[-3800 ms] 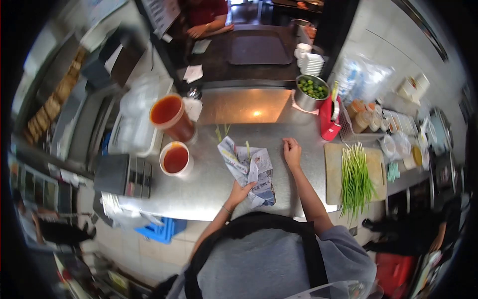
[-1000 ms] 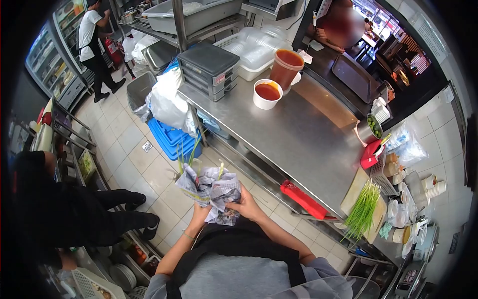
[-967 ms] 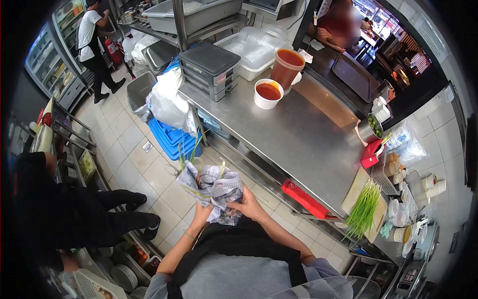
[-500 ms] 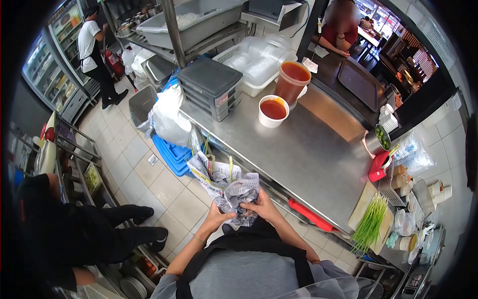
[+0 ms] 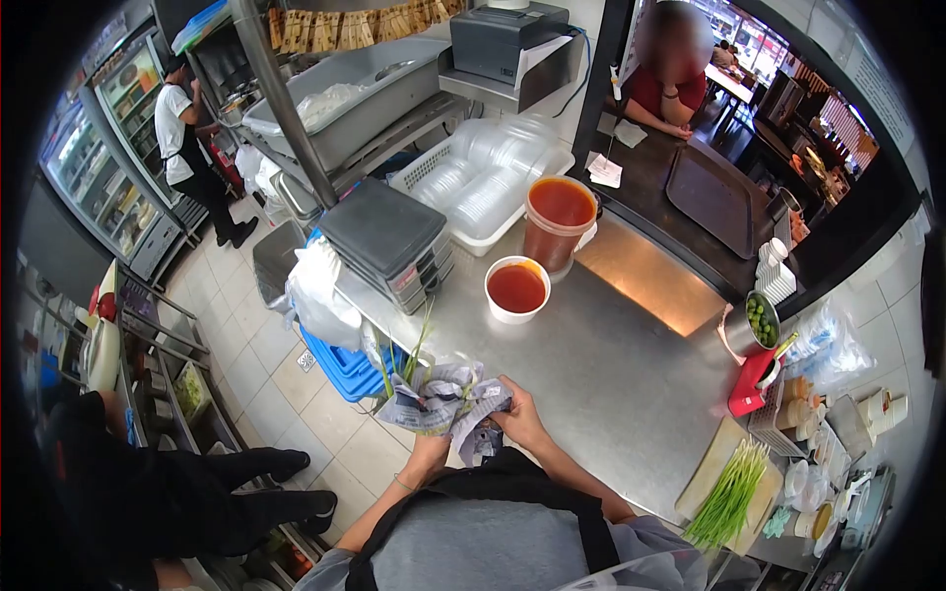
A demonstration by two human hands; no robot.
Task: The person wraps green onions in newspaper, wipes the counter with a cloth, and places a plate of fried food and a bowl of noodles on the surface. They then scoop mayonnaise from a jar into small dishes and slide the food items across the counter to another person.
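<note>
A crumpled newspaper bundle [image 5: 440, 406] is held in front of my body, beside the steel counter's near edge. Thin green stalks [image 5: 417, 347] poke out of its far end. My left hand [image 5: 430, 451] grips the bundle from below, most of its fingers hidden by the paper. At the right side, my right hand [image 5: 519, 414] pinches the paper's edge between thumb and fingers. What else the paper wraps is hidden.
On the steel counter [image 5: 611, 364] stand a white tub of red sauce [image 5: 516, 292], a taller sauce container [image 5: 560, 225] and grey stacked boxes [image 5: 379, 236]. Green stalks [image 5: 729, 497] lie on a cutting board [image 5: 711, 463]. A person in dark clothes [image 5: 99, 483] stands at left; blue lids [image 5: 350, 366] sit below.
The bundle has moved up toward the counter, its paper now spread wider. My right hand has shifted to the paper's right edge. The view has turned slightly.
</note>
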